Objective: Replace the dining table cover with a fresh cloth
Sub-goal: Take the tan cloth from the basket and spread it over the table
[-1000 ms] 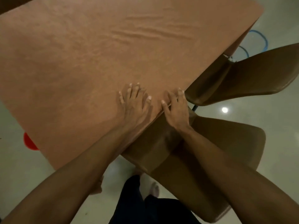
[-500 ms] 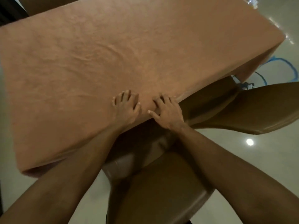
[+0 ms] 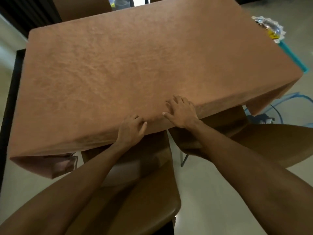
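Note:
A brown cloth [image 3: 135, 68] covers the whole dining table and hangs over its near edge and right corner. It is lightly wrinkled on top. My left hand [image 3: 130, 130] rests on the near edge with its fingers bent against the cloth and the thumb out to the right. Just to the right, my right hand [image 3: 182, 112] lies on the same edge with fingers spread flat. A small ridge of cloth stands between the two hands. Neither hand holds anything.
One brown chair [image 3: 145, 207] stands right under my arms, a second [image 3: 274, 143] to the right, and a third chair back [image 3: 81, 7] at the far side. A crinkled plastic wrapper [image 3: 269, 27] and a teal strip [image 3: 293, 54] lie beyond the right edge. Blue cable [image 3: 291, 97] loops on the floor.
The view has lifted, and the full table top now shows. Both hands stayed on the near edge; the left fingers went from flat to bent, and the right hand moved further onto the top.

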`<state>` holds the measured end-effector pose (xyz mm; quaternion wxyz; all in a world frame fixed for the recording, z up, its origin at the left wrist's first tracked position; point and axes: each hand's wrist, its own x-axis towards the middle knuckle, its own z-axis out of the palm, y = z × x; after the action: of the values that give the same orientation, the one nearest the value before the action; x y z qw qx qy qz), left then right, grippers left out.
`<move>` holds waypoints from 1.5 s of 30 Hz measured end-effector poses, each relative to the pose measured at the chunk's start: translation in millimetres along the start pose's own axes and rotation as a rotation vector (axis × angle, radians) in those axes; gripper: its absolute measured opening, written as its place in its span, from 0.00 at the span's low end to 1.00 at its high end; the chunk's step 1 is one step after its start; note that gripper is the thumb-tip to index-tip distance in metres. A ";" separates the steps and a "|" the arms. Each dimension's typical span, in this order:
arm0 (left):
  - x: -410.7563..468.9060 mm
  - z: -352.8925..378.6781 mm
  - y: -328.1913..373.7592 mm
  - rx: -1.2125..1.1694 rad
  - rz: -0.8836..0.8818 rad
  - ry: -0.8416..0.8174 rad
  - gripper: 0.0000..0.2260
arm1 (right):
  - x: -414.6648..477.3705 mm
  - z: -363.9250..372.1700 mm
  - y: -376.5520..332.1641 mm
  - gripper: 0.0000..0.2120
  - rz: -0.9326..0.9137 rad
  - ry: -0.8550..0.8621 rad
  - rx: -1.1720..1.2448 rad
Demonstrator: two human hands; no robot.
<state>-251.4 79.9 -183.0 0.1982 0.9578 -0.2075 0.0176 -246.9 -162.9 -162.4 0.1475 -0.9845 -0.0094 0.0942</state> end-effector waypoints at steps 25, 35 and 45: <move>214.2 119.7 173.4 0.110 -0.218 -0.147 0.28 | 94.2 -57.9 263.4 0.32 0.097 -0.045 -0.020; 213.0 131.3 186.2 0.199 -0.335 -0.118 0.29 | 99.7 -115.1 476.6 0.34 0.219 0.085 -0.043; 226.5 183.2 322.0 0.156 -0.672 -0.113 0.31 | 75.4 -132.5 563.1 0.33 0.111 0.063 0.065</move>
<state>-183.7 -348.4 -205.6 0.1076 0.9843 0.1105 -0.0858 -153.1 -736.2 -216.3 0.1742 -0.9807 0.0528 0.0717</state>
